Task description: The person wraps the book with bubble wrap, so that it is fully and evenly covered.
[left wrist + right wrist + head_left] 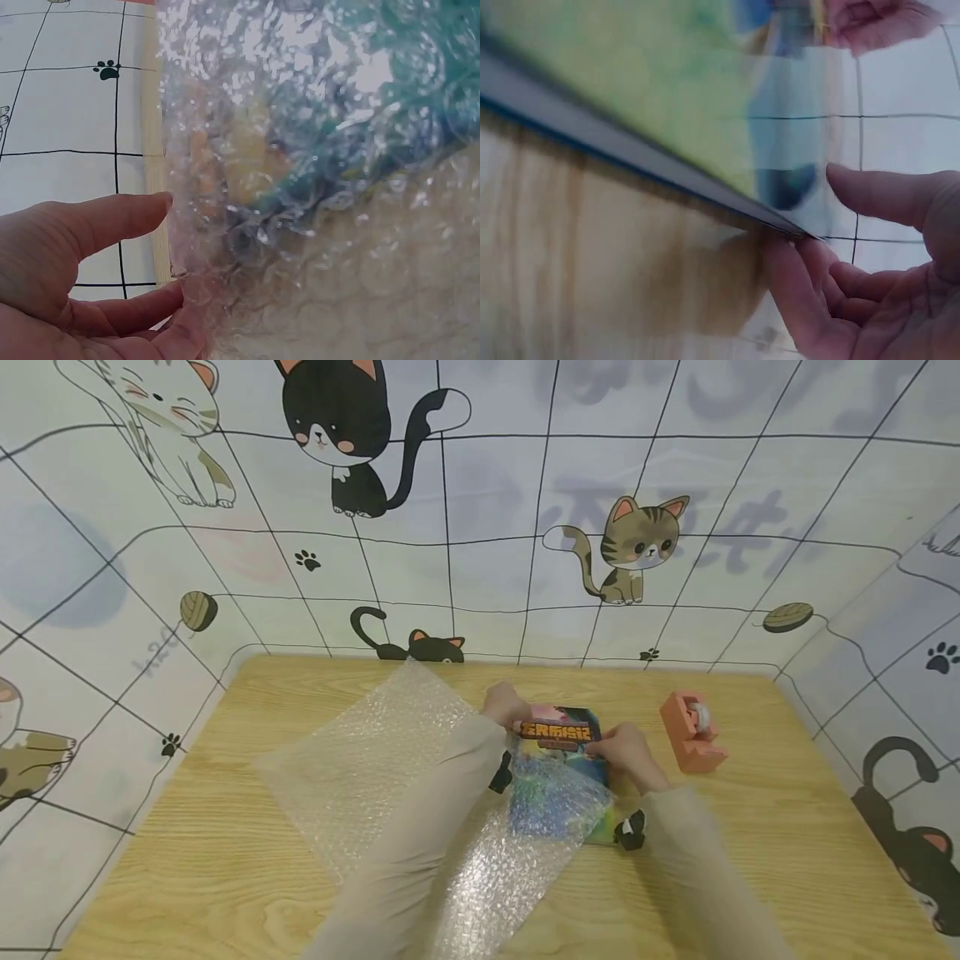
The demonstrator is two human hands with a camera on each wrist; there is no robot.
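A colourful book [558,735] with large yellow lettering on its cover lies on the bubble wrap sheet [367,752]. A folded part of the wrap covers the book's lower portion, with the picture showing through. My left hand [504,703] holds the book's upper left edge; in the left wrist view, its thumb and fingers [161,210] meet the edge beside the wrap. At the right edge, my right hand [628,750] grips the book, thumb over the cover. The right wrist view shows fingers [791,289] touching the underside near the book's corner.
A salmon-pink tape dispenser [690,739] with a clear roll stands right of the book. The wooden table [750,860] meets a cat-printed wall covering [495,568] at the back and sides. The wrap spreads left and towards the front edge.
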